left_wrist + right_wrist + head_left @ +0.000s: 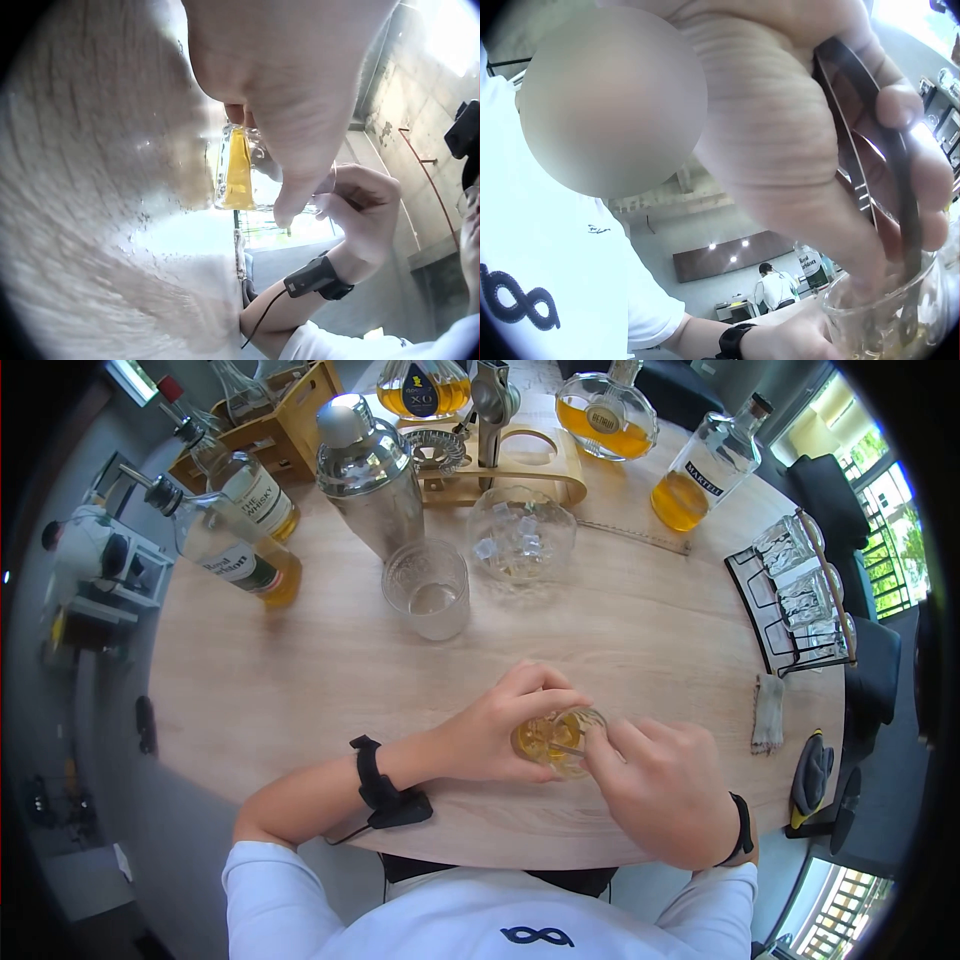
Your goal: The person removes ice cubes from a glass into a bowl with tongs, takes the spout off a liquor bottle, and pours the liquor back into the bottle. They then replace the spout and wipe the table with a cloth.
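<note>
A clear glass (585, 718) of amber drink stands near the table's front edge. My left hand (490, 725) grips it, fingers round the far side and thumb on the near side. From the right, my right hand (665, 785) reaches over the rim. The right wrist view shows it holding metal tongs (909, 199) between thumb and fingers, with their tips down inside the glass. In the left wrist view the amber drink (238, 169) shows through the glass wall, under my left palm. My right fingers partly cover the rim in the head view.
Farther back are a steel shaker (375, 495), an empty-looking tumbler (428, 595) and a glass bowl (522, 555) of ice. Bottles (235, 550) stand left, another bottle (705, 470) back right. A rack of glasses (795, 595) and a grey cloth (768, 715) lie right.
</note>
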A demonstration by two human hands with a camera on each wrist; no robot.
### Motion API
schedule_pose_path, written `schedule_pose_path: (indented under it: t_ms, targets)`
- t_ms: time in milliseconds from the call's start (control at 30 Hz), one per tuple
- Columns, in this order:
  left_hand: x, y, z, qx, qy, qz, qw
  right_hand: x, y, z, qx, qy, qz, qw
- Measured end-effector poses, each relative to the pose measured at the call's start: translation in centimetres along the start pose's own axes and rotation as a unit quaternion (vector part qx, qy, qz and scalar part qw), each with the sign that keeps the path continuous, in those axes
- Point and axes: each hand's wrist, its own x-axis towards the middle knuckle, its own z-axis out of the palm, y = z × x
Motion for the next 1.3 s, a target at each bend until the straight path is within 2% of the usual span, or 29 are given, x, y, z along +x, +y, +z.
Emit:
schedule_pose_path:
  t_ms: [233, 433, 500, 600, 700, 833, 900, 967, 1100, 1200, 1300]
  targets:
    - [0.2, 0.0, -0.1, 0.017, 0.009, -0.003, 1.000, -0.7, 2.2, -1.4, 0.034, 0.041, 0.033, 0.998]
    - [0.5, 0.1, -0.3, 0.046, 0.063, -0.028, 0.997, 0.3, 3.9, -1.7, 0.140, 0.056, 0.076, 0.986]
    - [0.4, 0.0, -0.3, 0.084, 0.105, -0.042, 0.990, 0.7, 4.3, -1.3, 0.163, 0.059, 0.079, 0.982]
    - [0.2, -0.4, 0.0, 0.016, 0.131, -0.065, 0.989, 1.1, 4.7, -0.7, 0.184, 0.064, 0.078, 0.978]
    - [0.2, -0.7, -0.2, 0.031, 0.118, -0.060, 0.991, 1.3, 5.3, -0.2, 0.206, 0.072, 0.072, 0.973]
    - [0.3, -0.7, -0.1, 0.028, 0.129, -0.048, 0.990, 1.8, 6.2, -0.1, 0.292, 0.070, 0.074, 0.951]
    - [0.3, -0.7, 0.0, 0.021, 0.137, -0.072, 0.988, 2.1, 7.0, -0.2, 0.325, 0.081, 0.067, 0.940]
    - [0.1, -0.8, 0.1, 0.042, 0.142, -0.076, 0.986, 2.6, 7.9, -0.2, 0.383, 0.104, 0.096, 0.913]
    - [-0.1, -1.5, 0.5, 0.054, 0.160, -0.068, 0.983, 5.3, 10.6, -0.7, 0.387, 0.091, 0.114, 0.911]
    - [-0.1, -1.6, 0.5, 0.043, 0.157, -0.074, 0.984, 8.8, 12.0, 1.6, 0.347, 0.124, 0.184, 0.911]
    - [0.0, -1.2, 0.4, 0.047, 0.161, -0.066, 0.984, 10.6, 12.0, 3.9, 0.338, 0.141, 0.182, 0.913]
